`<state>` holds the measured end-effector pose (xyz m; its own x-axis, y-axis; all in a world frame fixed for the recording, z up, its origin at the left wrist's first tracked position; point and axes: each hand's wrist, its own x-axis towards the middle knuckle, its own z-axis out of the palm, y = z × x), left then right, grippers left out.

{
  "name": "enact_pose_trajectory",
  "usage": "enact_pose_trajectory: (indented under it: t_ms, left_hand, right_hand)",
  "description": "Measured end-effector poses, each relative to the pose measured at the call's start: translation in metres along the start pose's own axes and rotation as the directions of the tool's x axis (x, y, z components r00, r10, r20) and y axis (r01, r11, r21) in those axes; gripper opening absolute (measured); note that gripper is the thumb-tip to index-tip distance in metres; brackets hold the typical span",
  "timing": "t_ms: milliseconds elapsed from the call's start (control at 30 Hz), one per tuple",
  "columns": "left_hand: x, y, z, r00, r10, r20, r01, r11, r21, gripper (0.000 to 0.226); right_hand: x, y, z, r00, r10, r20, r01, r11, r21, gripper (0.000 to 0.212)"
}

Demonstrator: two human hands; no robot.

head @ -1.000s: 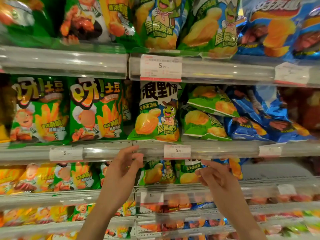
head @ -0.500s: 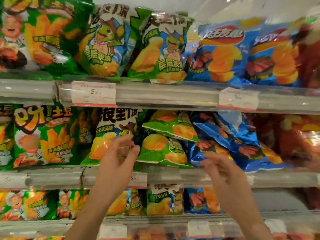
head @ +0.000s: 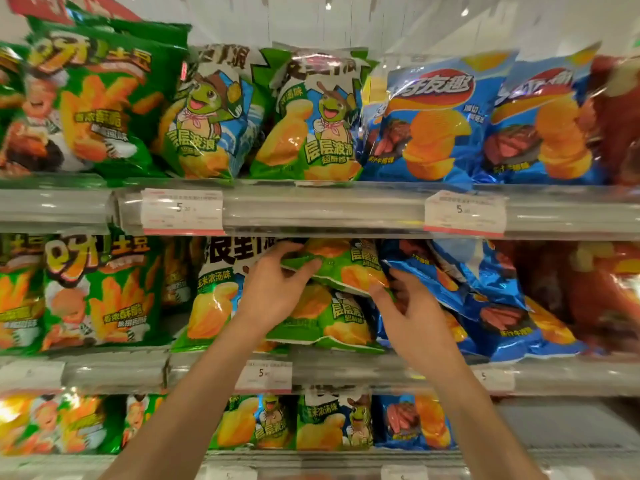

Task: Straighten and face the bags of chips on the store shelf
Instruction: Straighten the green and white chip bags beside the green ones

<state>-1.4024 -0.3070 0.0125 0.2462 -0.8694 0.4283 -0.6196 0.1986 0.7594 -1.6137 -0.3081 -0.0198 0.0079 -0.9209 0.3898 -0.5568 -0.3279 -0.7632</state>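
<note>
Up on the middle shelf (head: 346, 370), the left hand (head: 273, 292) and right hand (head: 412, 313) both pinch the ends of a green chip bag (head: 341, 266) lying flat atop another green bag (head: 332, 317), with toppled blue bags (head: 485, 299) just beside it.

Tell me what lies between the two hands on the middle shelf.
In the head view, the left hand and right hand grip opposite ends of a toppled green chip bag; it spans the gap, lying atop another green bag.
</note>
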Motion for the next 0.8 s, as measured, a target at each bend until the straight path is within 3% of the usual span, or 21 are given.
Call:
enact_pose_trajectory:
  t_ms: [200,367,533,633,800]
  left_hand:
    - [-0.015,-0.012,-0.015,0.994,-0.108,-0.033,0.092,0.944,-0.316,0.041]
    - [-0.042,-0.009,-0.025,0.995,-0.071,0.064,0.091,0.911,-0.402,0.03]
    - [-0.049,-0.018,-0.038,0.997,0.009,0.083,0.017,0.954,-0.299,0.032]
    - [-0.039,-0.034,-0.051,1.0,-0.006,-0.001,0.005,0.982,-0.191,0.039]
    - [-0.022,-0.048,-0.065,0.998,-0.069,0.012,0.07,0.975,-0.212,0.046]
  right_hand:
    - [0.005,-0.026,-0.015,0.981,0.169,0.091,-0.179,0.977,0.117,0.036]
    - [0.013,-0.048,-0.014,0.965,0.211,0.156,-0.226,0.97,0.088,0.048]
    - [0.015,-0.052,0.0,0.979,0.17,0.11,-0.189,0.963,0.194,0.029]
    - [0.014,-0.053,0.002,0.984,0.173,0.044,-0.178,0.954,0.241,0.04]
    - [0.005,-0.052,0.002,0.983,0.18,-0.028,-0.164,0.943,0.289,0.05]
